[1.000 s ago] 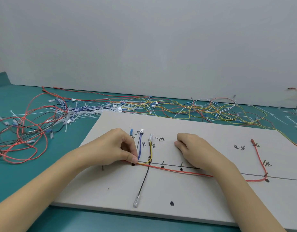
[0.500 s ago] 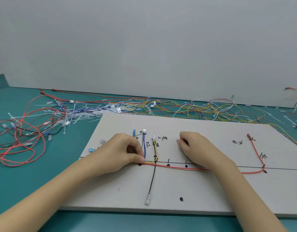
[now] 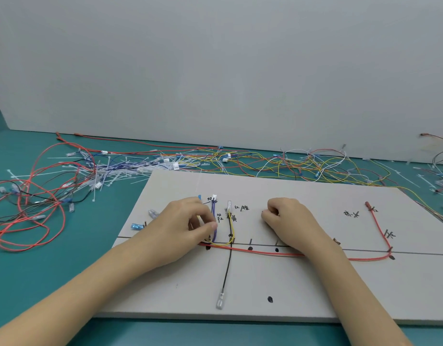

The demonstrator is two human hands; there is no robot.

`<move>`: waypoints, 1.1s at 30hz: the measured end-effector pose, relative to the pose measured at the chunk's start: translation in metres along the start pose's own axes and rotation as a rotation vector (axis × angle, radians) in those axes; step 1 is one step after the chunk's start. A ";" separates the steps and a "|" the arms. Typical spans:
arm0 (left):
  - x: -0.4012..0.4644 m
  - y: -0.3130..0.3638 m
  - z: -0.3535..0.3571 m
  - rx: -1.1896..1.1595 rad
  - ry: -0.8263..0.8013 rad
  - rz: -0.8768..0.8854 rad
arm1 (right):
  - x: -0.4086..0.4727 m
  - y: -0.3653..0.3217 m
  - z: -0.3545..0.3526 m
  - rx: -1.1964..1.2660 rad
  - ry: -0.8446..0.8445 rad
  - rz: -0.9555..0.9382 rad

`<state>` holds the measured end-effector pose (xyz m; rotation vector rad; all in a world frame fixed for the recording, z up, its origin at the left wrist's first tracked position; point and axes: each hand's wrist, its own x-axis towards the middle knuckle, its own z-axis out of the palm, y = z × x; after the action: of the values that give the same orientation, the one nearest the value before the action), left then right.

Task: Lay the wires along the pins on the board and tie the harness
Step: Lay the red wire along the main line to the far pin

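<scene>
A grey harness board (image 3: 302,290) lies flat on the teal table, marked with lines, black dots and handwritten labels. A red wire (image 3: 265,252) runs along its horizontal line and bends up to a terminal at the right. A black wire (image 3: 227,270) crosses it downward to a clear terminal. Yellow (image 3: 232,226) and purple (image 3: 213,216) wires rise toward white connectors. My left hand (image 3: 188,223) pinches the wires beside the purple one, thumb against fingertips. My right hand (image 3: 287,221) rests on the board with fingers curled under, its wrist over the red wire; whether it holds anything is hidden.
A heap of white cable ties (image 3: 110,171) and loose red, black and blue wires (image 3: 28,208) lies left of the board. Yellow, white and red wires (image 3: 302,166) sprawl behind it along a grey wall. Two small blue and clear terminals (image 3: 136,226) sit near the board's left edge.
The camera view has shifted, so the board sits further right and lower in frame. My left hand has moved up slightly along the purple wire. My right hand stays in place.
</scene>
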<state>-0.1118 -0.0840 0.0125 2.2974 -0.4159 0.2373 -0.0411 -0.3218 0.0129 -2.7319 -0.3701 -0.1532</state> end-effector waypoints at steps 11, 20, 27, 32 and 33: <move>0.009 -0.016 -0.024 0.060 0.291 -0.075 | -0.008 0.009 -0.002 0.246 0.089 0.072; 0.017 -0.041 -0.038 0.137 0.388 -0.274 | -0.010 0.005 -0.002 0.379 0.350 0.011; 0.019 -0.069 -0.063 0.430 0.535 -0.323 | -0.011 0.000 0.003 0.499 0.277 -0.121; 0.012 -0.095 -0.091 0.804 0.439 -0.657 | -0.011 0.001 0.009 0.535 0.237 -0.101; 0.011 -0.099 -0.096 0.834 0.379 -0.740 | -0.011 0.001 0.009 0.535 0.235 -0.092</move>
<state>-0.0695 0.0481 0.0150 2.9106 0.8797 0.5193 -0.0509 -0.3219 0.0027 -2.1444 -0.4018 -0.3429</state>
